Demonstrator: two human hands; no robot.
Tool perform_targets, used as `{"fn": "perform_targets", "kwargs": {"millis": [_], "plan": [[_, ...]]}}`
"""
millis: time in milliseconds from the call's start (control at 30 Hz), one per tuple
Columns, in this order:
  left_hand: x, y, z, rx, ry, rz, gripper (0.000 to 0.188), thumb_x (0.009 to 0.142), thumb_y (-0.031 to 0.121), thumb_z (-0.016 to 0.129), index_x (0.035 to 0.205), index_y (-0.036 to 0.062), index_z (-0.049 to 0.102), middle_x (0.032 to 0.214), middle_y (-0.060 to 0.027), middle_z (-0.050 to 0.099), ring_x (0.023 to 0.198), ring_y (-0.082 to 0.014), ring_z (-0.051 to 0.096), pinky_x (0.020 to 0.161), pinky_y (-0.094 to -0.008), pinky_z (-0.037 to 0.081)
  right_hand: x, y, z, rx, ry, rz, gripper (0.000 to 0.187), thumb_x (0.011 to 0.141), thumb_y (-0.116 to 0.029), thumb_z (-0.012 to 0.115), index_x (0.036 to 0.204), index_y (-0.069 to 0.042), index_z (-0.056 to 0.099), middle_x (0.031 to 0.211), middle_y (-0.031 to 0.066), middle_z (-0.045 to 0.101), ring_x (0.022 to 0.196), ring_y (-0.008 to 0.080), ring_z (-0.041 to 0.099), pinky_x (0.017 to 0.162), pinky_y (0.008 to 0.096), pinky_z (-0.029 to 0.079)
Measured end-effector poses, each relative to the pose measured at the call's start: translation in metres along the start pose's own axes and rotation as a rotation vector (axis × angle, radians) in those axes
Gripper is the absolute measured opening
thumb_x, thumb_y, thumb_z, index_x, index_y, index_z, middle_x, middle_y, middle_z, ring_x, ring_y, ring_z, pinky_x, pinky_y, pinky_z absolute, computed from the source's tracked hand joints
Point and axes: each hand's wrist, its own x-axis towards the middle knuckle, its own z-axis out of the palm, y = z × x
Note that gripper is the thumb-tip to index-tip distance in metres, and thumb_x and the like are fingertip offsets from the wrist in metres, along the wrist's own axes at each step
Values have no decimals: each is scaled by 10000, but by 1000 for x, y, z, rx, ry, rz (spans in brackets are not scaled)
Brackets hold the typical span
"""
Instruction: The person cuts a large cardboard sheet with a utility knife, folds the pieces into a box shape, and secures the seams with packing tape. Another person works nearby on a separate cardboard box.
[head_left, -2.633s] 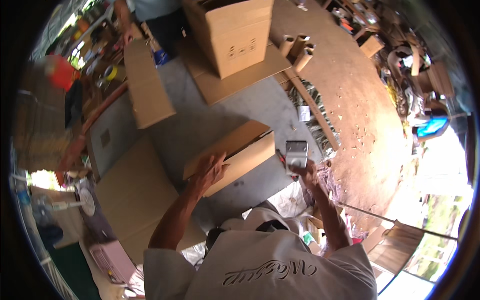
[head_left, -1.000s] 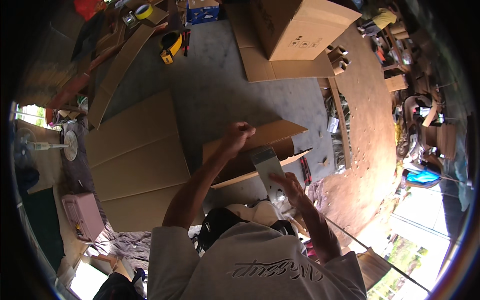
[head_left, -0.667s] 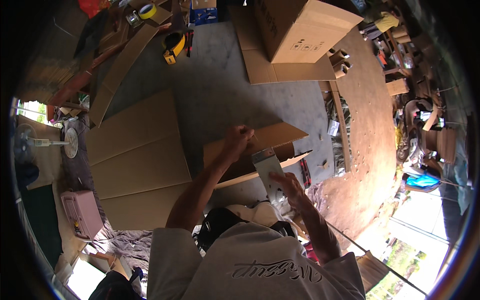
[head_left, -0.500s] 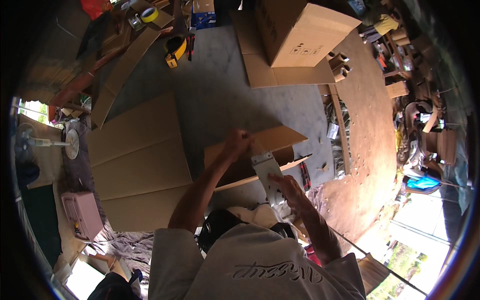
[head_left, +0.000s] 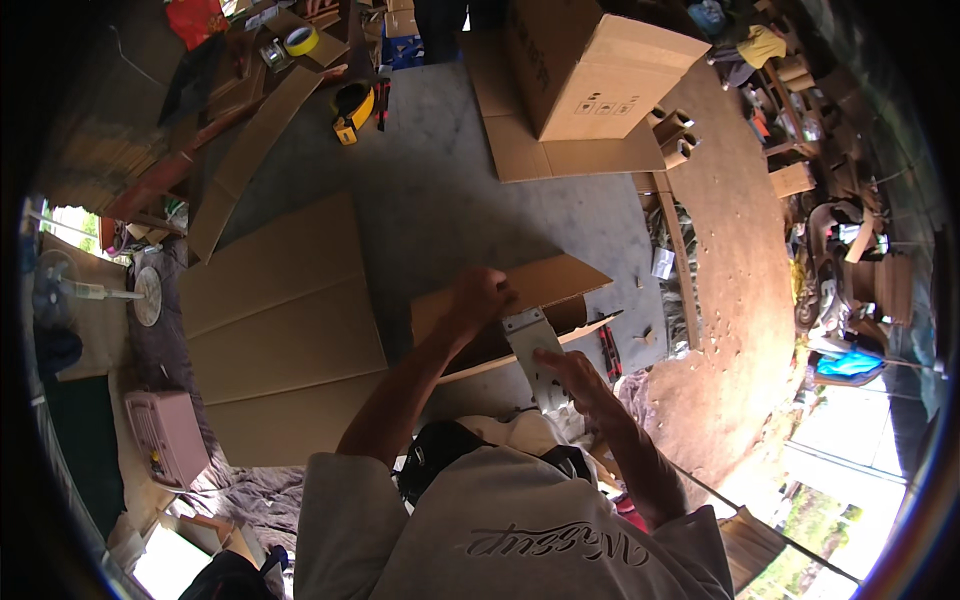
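Small cardboard box (head_left: 555,284) is set on the near part of the desk (head_left: 430,200); judged approx. half done: folded into shape, but left gaping along the top. Over it, L hand (head_left: 485,292) is held w/ fingers curled in; whether anything's pinched can't be told. By R hand (head_left: 580,378) a flat grey tool (head_left: 535,350) is gripped, its far end held over the gap. Red-and-black cutter (head_left: 609,352) is laid just R of the box. Farther L, a creased cardboard sheet (head_left: 285,330) is left flat; beyond, a large box (head_left: 605,85) is already stood up.
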Motion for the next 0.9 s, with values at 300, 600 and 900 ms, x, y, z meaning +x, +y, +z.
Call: {"fn": "perform_targets", "kwargs": {"millis": [300,600,900], "plan": [[4,-26,7,82,50,-137,373,774,348,816,930,36,684,1025,-188,687,1012,-394,662,804,-479,534,32,35,-2,101,37,-6,446,891,-357,744,977,81,738,843,86,704,714,160,649,650,341,514],[-12,-11,-3,-782,-452,135,300,986,176,581,1241,67,694,1214,-139,717,1084,-201,639,986,-385,487,34,49,-3,143,28,-125,411,908,-329,734,1067,50,742,896,68,706,743,144,632,659,322,504],[-54,39,-78,-325,-444,182,544,959,247,634,1441,41,489,1379,-202,593,1296,-347,553,1095,-411,419,22,29,-3,142,-66,-279,456,958,-379,664,1157,28,712,1035,71,721,883,146,653,798,327,519]]}}
